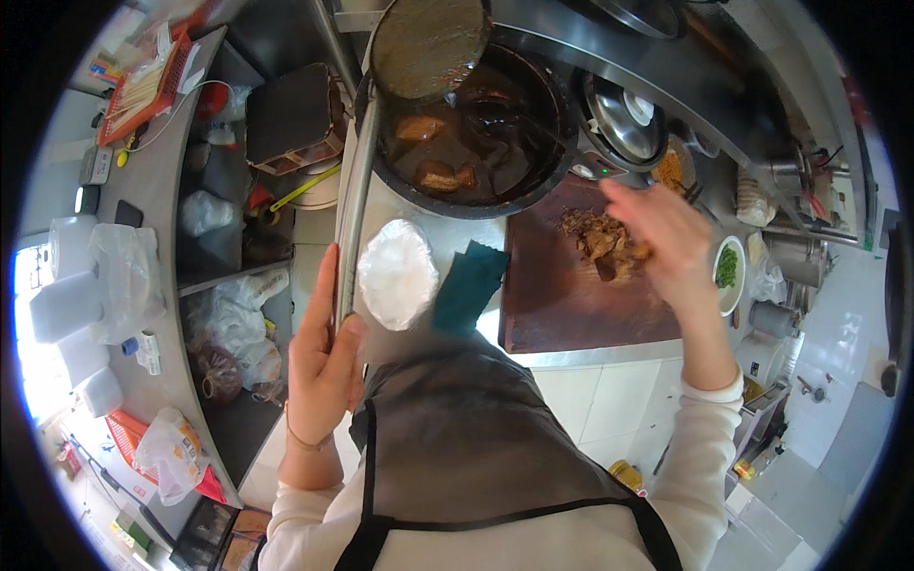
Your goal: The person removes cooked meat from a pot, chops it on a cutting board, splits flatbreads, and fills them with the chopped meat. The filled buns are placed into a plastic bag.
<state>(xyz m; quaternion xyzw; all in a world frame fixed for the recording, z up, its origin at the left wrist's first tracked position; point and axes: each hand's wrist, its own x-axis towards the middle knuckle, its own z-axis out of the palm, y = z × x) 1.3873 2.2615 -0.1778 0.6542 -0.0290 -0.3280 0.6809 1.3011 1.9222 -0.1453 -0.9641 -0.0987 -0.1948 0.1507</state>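
My left hand [324, 357] is closed around the lower end of a long metal handle. At the handle's far end a round, dark skimmer [430, 49] is raised over the rim of a large dark pot [457, 205]. Brown chunks [441, 175] lie in dark liquid in that pot. My right hand [664, 233] is above a brown cutting board [581, 309], beside a pile of chopped brown meat [602, 240]. Motion smears its fingers, so their grip is unclear. Between my hands are a white, crinkled round bundle [398, 274] and a dark green cloth [471, 285].
Behind the board are a lidded metal pot [624, 119] and a dish of orange-brown crumbs [671, 169]. A white bowl of chopped greens [728, 271] stands at the right. Left, a shelf unit holds plastic bags [243, 328] and a dark box [295, 119].
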